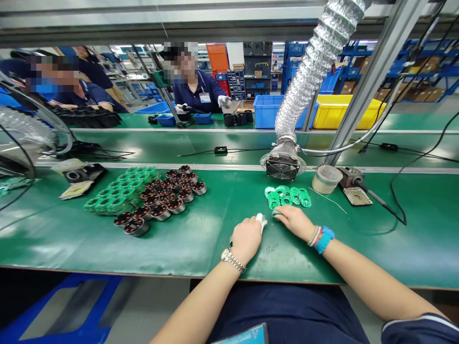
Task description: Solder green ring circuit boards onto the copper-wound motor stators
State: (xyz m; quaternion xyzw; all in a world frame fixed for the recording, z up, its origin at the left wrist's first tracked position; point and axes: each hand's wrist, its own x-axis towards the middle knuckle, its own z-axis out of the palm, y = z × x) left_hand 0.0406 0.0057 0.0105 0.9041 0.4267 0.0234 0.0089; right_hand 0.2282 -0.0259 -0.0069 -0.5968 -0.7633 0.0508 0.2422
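My left hand [246,239] rests curled on the green bench mat [193,243], a white covering on its fingertip [260,221]. Whether it pinches something small is hidden. My right hand [292,220] reaches forward, its fingertips at a small grey item [276,213] beside a loose group of green ring-shaped circuit boards [287,196]. Further left lie rows of dark motor stators with copper windings [167,197], next to a larger pile of green circuit boards [114,196].
A soldering iron [373,195] and a round tub [327,179] stand to the right, behind a thin wire [328,200]. A fume fan [282,167] with a silver duct [308,81] sits at the bench's back edge. Co-workers [195,83] work across the far bench among blue and yellow bins [347,112].
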